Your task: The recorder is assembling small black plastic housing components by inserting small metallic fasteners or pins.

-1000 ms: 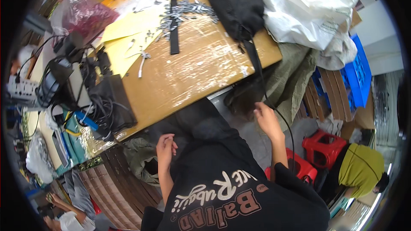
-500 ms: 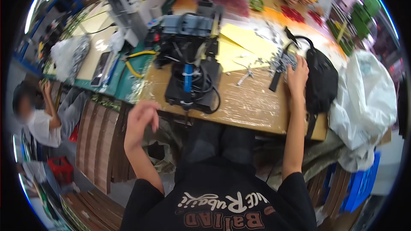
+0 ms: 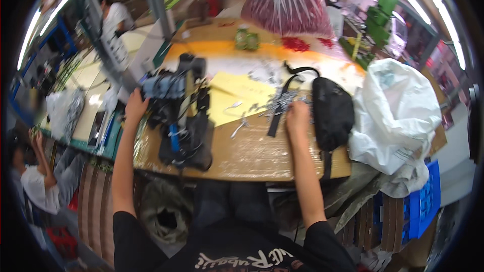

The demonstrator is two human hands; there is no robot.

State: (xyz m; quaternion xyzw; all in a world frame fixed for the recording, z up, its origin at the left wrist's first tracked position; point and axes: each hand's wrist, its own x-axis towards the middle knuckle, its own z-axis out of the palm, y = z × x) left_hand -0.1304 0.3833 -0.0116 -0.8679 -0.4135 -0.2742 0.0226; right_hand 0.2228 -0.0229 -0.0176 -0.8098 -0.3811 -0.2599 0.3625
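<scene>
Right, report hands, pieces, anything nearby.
Left fingers beside blue-grey device, hold unclear. Right fingers at small grey pieces, hold unclear. Black bag just right of them.

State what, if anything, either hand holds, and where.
Cannot be told: the left hand is beside the blue-grey device, the right hand at the small grey pieces.
</scene>
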